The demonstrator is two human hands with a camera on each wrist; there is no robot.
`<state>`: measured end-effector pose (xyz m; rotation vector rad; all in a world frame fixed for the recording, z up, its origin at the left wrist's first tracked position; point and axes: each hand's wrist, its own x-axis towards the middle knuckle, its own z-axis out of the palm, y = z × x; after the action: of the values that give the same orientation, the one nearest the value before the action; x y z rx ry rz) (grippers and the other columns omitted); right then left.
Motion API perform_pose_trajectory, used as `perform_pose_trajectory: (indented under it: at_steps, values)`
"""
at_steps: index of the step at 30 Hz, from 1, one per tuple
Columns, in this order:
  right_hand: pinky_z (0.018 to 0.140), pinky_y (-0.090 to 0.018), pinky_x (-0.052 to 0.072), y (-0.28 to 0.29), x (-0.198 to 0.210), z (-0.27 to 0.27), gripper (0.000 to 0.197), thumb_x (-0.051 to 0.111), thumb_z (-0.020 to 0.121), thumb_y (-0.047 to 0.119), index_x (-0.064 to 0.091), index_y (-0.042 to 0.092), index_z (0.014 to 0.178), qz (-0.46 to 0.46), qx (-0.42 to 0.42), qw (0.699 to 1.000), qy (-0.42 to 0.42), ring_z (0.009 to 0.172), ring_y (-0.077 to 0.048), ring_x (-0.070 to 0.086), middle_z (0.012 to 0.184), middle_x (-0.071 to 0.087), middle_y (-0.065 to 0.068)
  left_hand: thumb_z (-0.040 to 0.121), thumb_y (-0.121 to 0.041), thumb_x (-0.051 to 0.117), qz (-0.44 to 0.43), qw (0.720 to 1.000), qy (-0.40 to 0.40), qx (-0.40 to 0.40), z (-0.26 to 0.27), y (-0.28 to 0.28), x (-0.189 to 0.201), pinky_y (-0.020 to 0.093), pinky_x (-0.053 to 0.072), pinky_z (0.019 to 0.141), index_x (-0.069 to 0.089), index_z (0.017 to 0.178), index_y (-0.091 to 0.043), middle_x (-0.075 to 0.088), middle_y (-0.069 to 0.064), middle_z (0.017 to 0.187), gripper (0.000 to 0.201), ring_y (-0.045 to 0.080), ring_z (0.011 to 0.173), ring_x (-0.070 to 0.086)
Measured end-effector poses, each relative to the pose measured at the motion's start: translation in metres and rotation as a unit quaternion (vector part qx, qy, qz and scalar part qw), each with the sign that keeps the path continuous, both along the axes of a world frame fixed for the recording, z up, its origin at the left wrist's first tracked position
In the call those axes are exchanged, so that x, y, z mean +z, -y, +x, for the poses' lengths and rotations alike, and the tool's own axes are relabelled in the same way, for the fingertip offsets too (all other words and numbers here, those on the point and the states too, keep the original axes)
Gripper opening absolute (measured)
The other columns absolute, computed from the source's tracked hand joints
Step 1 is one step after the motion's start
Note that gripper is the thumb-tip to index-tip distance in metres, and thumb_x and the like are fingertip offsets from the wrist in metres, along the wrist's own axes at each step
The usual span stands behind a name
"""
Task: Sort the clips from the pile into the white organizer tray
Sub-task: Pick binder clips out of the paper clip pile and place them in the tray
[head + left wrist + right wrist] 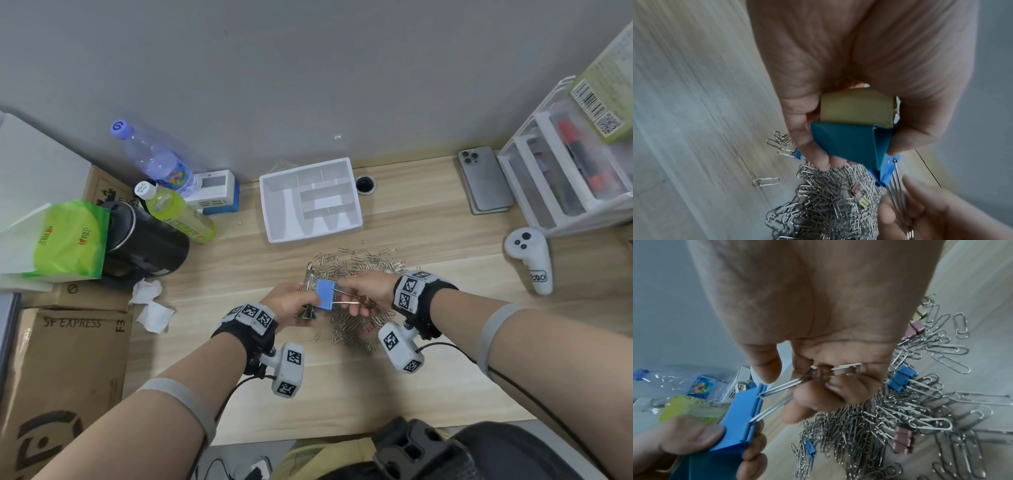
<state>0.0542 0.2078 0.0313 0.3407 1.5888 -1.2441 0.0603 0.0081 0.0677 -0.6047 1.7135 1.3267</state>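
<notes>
Above a pile of silver paper clips (356, 270), both hands meet over a large blue binder clip (324, 294). My left hand (294, 305) grips a stack of large binder clips: a gold one (857, 108), a teal one (849, 146) and the blue one (740, 420). My right hand (363, 291) curls its fingers round the blue clip's wire handles (779, 391) and some smaller clips. Small blue (900, 378) and pink (902, 443) binder clips lie among the paper clips. The white organizer tray (274, 205) sits behind the pile, its compartments bare.
A water bottle (154, 157), a green bottle (181, 212), a black mug (147, 240) and a tissue pack (72, 240) stand at the left. A phone (483, 178), a drawer unit (568, 178) and a white controller (529, 257) lie at the right. Crumpled tissue (150, 305) sits near the cardboard box.
</notes>
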Motion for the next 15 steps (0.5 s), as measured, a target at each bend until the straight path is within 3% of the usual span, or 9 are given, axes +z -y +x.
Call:
perform_pose_trajectory:
  at_steps: [3, 7, 11, 13, 15]
  values:
    - [0.037, -0.015, 0.024, -0.009, -0.001, 0.000, 0.026, 0.047, 0.092, 0.019, 0.064, 0.007, 0.077, 0.003, -0.006, 1.000, 0.014, 0.036, -0.010, 0.036, 0.055, 0.052, -0.001, 0.080, 0.000, 0.062, -0.007, 1.000, 0.001, 0.029, -0.002, 0.007, -0.003, 0.036, 0.055, 0.069, 0.065, 0.101, 0.007, 0.066, 0.016, 0.073, 0.023, 0.023, 0.062, 0.062]
    - [0.033, -0.015, 0.022, -0.015, -0.004, -0.002, 0.024, 0.038, 0.089, 0.003, 0.061, 0.004, 0.082, 0.003, 0.002, 0.999, 0.035, 0.036, -0.008, 0.029, 0.057, 0.045, -0.001, 0.080, 0.001, 0.060, -0.009, 0.999, 0.001, 0.043, -0.002, 0.014, -0.004, 0.039, 0.056, 0.073, 0.064, 0.097, 0.005, 0.064, 0.014, 0.068, 0.017, 0.023, 0.060, 0.061]
    - [0.036, -0.019, 0.032, -0.012, -0.003, 0.000, 0.022, 0.041, 0.091, 0.003, 0.063, 0.004, 0.086, 0.051, 0.044, 0.998, -0.006, 0.044, -0.012, 0.045, 0.063, 0.058, -0.004, 0.079, 0.001, 0.061, -0.017, 0.999, 0.005, 0.048, -0.002, 0.016, -0.004, 0.040, 0.056, 0.075, 0.063, 0.096, 0.004, 0.062, 0.016, 0.072, 0.018, 0.025, 0.065, 0.059]
    - [0.047, -0.020, 0.044, -0.010, -0.005, 0.002, 0.020, 0.044, 0.092, 0.002, 0.063, 0.006, 0.087, 0.045, 0.051, 0.998, -0.012, 0.059, -0.015, 0.059, 0.077, 0.068, -0.007, 0.078, 0.001, 0.062, -0.018, 0.999, 0.010, 0.048, -0.002, 0.017, -0.003, 0.040, 0.056, 0.075, 0.063, 0.097, 0.004, 0.062, 0.016, 0.073, 0.018, 0.025, 0.065, 0.059]
    - [0.060, -0.021, 0.048, -0.009, -0.002, 0.003, 0.018, 0.048, 0.091, 0.002, 0.065, 0.008, 0.093, 0.037, 0.062, 0.997, -0.021, 0.070, -0.012, 0.064, 0.095, 0.073, -0.009, 0.078, 0.001, 0.062, -0.021, 0.999, 0.012, 0.045, -0.003, 0.017, -0.002, 0.039, 0.056, 0.073, 0.062, 0.097, 0.004, 0.061, 0.016, 0.074, 0.020, 0.025, 0.065, 0.059]
